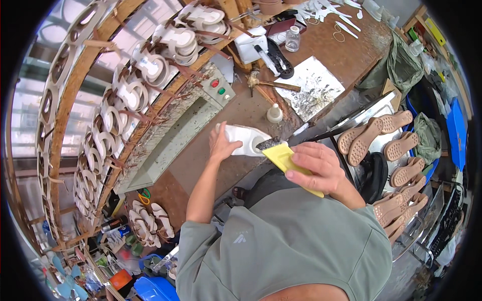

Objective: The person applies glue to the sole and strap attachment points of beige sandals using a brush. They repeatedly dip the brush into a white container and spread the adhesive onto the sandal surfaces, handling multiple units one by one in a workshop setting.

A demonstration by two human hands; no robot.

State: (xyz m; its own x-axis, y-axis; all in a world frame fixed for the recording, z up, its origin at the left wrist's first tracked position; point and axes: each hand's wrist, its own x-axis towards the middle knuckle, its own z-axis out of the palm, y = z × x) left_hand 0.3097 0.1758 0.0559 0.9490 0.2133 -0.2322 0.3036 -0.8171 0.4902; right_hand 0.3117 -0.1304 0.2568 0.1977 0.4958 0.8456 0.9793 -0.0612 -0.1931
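Observation:
My left hand (221, 145) is closed around one end of a white, shoe-shaped piece (240, 135), held above the brown bench. A rounded opening shows toward the piece's other end. In my right hand (319, 164) is a brush with a flat yellow handle (282, 158), gripped between thumb and fingers. Its dark, crusted tip (269, 144) is at the opening of the white piece; whether it touches I cannot tell. Just beyond the brush stands a small white nozzle bottle (274, 114).
Left, a wooden rack carries white sandals (175, 42) above a grey box with red and green buttons (216, 85). Ahead lie a hammer (276, 85), a stained white sheet (314, 89) and a clear bottle (292, 40). Tan soles (357, 141) fill a stand at right.

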